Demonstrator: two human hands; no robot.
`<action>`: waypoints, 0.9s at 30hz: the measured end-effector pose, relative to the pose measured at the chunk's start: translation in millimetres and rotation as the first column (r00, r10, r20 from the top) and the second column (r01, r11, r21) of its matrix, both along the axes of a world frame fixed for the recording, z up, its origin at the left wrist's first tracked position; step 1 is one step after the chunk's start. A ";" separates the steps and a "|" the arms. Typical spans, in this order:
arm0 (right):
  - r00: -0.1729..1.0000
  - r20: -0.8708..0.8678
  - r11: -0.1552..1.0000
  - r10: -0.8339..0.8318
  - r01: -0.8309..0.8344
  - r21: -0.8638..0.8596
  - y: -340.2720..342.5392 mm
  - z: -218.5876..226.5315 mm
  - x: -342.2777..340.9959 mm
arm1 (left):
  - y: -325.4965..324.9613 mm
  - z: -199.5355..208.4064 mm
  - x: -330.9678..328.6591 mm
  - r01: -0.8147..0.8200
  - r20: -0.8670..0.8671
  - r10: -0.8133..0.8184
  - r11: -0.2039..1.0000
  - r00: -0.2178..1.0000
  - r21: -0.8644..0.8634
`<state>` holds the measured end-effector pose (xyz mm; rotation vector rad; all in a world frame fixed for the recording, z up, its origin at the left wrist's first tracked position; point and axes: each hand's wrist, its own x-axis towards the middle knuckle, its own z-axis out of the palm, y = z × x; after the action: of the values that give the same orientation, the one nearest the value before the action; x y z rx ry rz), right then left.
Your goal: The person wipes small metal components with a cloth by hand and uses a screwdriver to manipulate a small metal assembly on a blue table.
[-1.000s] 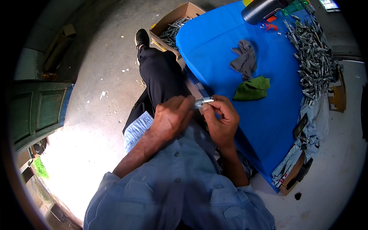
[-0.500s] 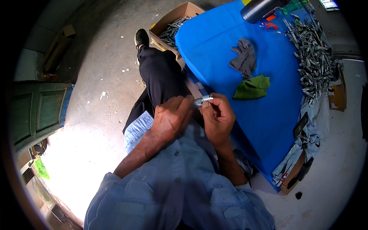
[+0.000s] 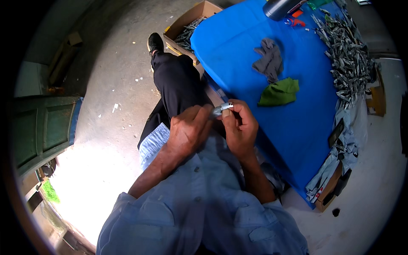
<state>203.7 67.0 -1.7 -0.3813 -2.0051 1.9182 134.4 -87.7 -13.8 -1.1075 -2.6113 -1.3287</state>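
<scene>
Over my lap I hold a small, slim grey piece with a white end (image 3: pixel 221 109) between both hands. My left hand (image 3: pixel 188 129) has its fingers closed on the grey end, which is partly hidden there. My right hand (image 3: pixel 240 127) pinches the white end between thumb and forefinger, the other fingers curled in. The piece's exact kind is too small to make out. To the right of my hands, a green cloth (image 3: pixel 279 92) lies on the blue-covered table (image 3: pixel 293 140), with a grey cloth (image 3: pixel 269 61) just beyond it.
A long heap of small grey pieces (image 3: pixel 350 59) lines the table's right side. A dark phone (image 3: pixel 335 133) lies nearer me. A dark metal flask (image 3: pixel 276 9) rests at the far end. An open cardboard box (image 3: pixel 172 30) of similar pieces stands beyond my foot. Left is a green panelled door (image 3: pixel 53 127).
The whole view has shifted slightly. Both hands keep their hold on the small piece, which looks tilted a little more, its white end higher.
</scene>
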 end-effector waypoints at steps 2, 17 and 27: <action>1.000 0.019 1.000 0.001 0.000 -0.017 0.0 0.6 0.0 | 0.7 0.1 0.4 -0.006 -0.008 0.005 1.000 1.000 -0.003; 0.990 0.024 0.963 -0.138 0.140 -0.231 -14.3 -3.5 -1.5 | 4.9 -2.4 0.5 -0.011 -0.041 0.012 1.000 0.999 0.021; 0.970 -0.105 0.971 -0.218 0.206 -0.119 -25.2 -6.9 -2.3 | 8.6 0.9 -1.5 -0.014 -0.012 0.015 0.999 1.000 0.030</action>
<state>201.4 41.8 -8.6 -0.4781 -1.7171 1.8732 132.9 -79.1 -12.9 -1.0870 -2.5777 -1.3491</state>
